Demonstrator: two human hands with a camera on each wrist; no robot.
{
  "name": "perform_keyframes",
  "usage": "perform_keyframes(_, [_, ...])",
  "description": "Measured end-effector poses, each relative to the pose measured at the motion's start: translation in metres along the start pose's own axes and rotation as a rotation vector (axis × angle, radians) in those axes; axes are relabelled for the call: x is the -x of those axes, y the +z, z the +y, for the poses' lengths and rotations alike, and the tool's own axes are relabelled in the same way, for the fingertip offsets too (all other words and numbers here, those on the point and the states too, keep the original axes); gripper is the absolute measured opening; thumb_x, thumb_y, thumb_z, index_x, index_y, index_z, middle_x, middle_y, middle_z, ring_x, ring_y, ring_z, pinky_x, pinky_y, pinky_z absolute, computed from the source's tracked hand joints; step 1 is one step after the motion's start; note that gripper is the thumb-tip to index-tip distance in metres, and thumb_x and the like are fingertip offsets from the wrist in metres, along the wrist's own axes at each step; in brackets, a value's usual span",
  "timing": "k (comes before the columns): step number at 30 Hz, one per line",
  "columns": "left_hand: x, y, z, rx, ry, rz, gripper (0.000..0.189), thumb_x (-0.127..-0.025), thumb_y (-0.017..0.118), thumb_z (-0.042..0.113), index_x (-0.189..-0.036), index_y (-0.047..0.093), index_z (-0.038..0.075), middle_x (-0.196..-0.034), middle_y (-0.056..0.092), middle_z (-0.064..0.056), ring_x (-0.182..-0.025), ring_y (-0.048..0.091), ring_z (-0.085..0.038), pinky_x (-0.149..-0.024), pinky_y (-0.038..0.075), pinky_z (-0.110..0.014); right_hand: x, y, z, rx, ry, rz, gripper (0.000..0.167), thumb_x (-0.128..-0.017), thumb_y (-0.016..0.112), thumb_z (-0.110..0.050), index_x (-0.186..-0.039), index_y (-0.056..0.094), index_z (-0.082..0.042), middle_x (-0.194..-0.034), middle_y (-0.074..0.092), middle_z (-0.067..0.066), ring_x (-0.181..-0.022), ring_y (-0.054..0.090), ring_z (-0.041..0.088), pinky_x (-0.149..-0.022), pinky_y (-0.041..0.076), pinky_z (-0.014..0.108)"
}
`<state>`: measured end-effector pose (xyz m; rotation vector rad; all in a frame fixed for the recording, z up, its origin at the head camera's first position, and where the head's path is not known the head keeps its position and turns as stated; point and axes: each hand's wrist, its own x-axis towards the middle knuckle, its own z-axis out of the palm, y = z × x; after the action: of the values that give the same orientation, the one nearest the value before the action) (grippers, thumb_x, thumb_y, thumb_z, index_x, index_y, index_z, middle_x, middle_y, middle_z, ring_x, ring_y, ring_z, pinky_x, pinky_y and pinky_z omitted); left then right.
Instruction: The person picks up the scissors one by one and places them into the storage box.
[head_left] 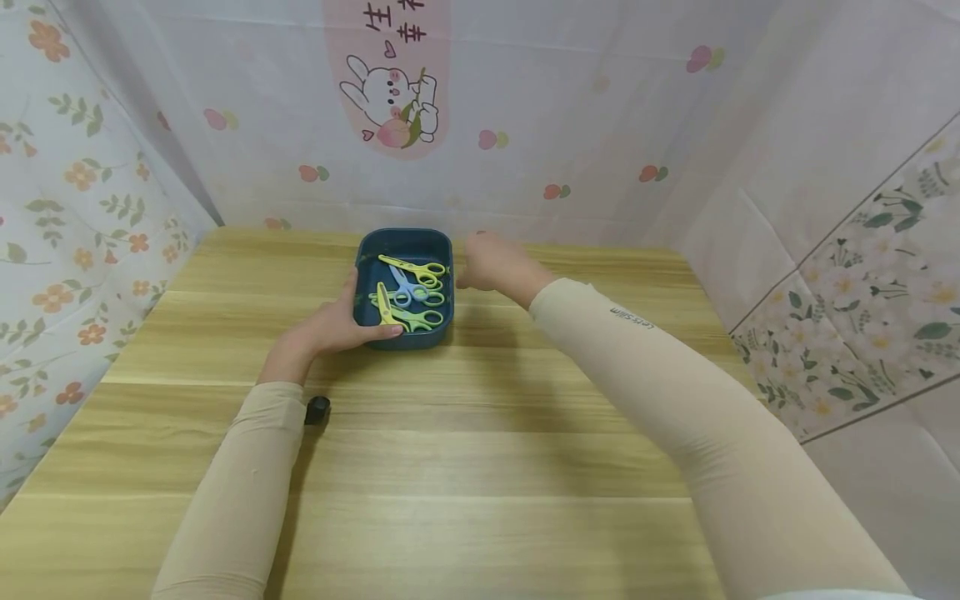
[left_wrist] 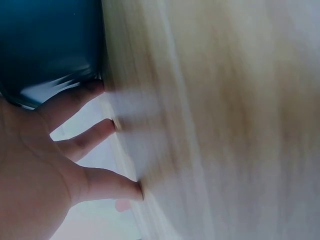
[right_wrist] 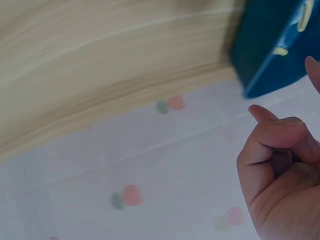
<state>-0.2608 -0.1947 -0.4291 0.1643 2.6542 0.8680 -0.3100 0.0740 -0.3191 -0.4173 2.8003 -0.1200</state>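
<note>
A dark blue rectangular bin [head_left: 407, 236] stands near the table's back edge. Inside lie several scissors: yellow scissors [head_left: 408, 267] on top, blue scissors [head_left: 405, 285] below them, green scissors [head_left: 416, 317] and yellow scissors [head_left: 384, 302] toward the front. My left hand [head_left: 337, 323] rests against the bin's left side, thumb along its front rim. In the left wrist view, its fingers spread out straight, several fingertips at the tabletop. Just right of the bin is my right hand [head_left: 492, 262], apart from it. Its fingers curl toward the palm [right_wrist: 280, 175], and nothing shows in them.
The wood-grain table [head_left: 480, 467] ends at a printed curtain [head_left: 540, 108] along the back. Flowered cloth [head_left: 75, 250] hangs on the left, and a flowered wall [head_left: 855, 308] rises on the right. A small black object [head_left: 318, 410] shows beside the left sleeve.
</note>
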Motion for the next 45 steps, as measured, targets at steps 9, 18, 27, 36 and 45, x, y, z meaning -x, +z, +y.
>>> perform_keyframes(9, [0.0, -0.002, -0.001, -0.014, -0.012, -0.028, 0.147, -0.081, 0.067, 0.088, -0.165, -0.031, 0.018, -0.171, 0.018, -0.04, -0.155, 0.032, -0.057, -0.126, 0.032, -0.068, 0.009, 0.015, 0.064, -0.089, 0.066, -0.035, 0.043, -0.1, 0.076, -0.03, -0.125, 0.064, 0.002, -0.104, 0.064, 0.008, -0.093, 0.06, 0.024, -0.093, 0.056, 0.043])
perform_keyframes(18, [0.0, -0.006, -0.003, -0.023, -0.011, -0.062, 0.145, -0.083, 0.066, 0.086, -0.164, -0.033, 0.018, -0.172, 0.015, -0.039, -0.157, 0.03, -0.057, -0.126, 0.031, -0.068, 0.02, 0.034, 0.114, -0.105, 0.151, -0.082, 0.035, -0.1, 0.076, -0.03, -0.08, 0.057, -0.008, -0.072, 0.047, -0.002, -0.074, 0.05, 0.019, -0.085, 0.053, 0.04])
perform_keyframes(27, [0.003, -0.015, -0.002, -0.021, 0.011, -0.102, 0.142, -0.087, 0.069, 0.078, -0.165, -0.032, 0.016, -0.173, 0.011, -0.037, -0.159, 0.024, -0.057, -0.129, 0.027, -0.067, 0.035, 0.049, 0.137, -0.088, 0.186, -0.117, 0.039, -0.102, 0.07, -0.035, -0.11, 0.063, 0.002, -0.122, 0.067, 0.019, -0.116, 0.063, 0.035, -0.106, 0.053, 0.052])
perform_keyframes(36, [-0.001, -0.023, -0.002, -0.021, 0.043, -0.122, 0.144, -0.088, 0.074, 0.072, -0.164, -0.03, 0.01, -0.176, -0.006, -0.033, -0.162, 0.011, -0.057, -0.13, 0.019, -0.069, 0.042, 0.063, 0.145, -0.205, 0.184, -0.122, 0.05, -0.1, 0.074, -0.036, -0.067, 0.041, -0.016, -0.061, 0.029, -0.006, -0.057, 0.03, 0.012, -0.059, 0.039, 0.033])
perform_keyframes(45, [0.003, -0.028, 0.008, -0.044, 0.036, -0.138, 0.137, -0.093, 0.064, 0.076, -0.163, -0.032, 0.008, -0.175, -0.017, -0.03, -0.163, -0.002, -0.056, -0.13, 0.011, -0.072, 0.047, 0.048, 0.138, -0.247, 0.188, -0.129, 0.078, -0.109, 0.054, -0.05, -0.154, 0.042, 0.012, -0.157, 0.049, 0.032, -0.145, 0.049, 0.049, -0.12, 0.044, 0.06])
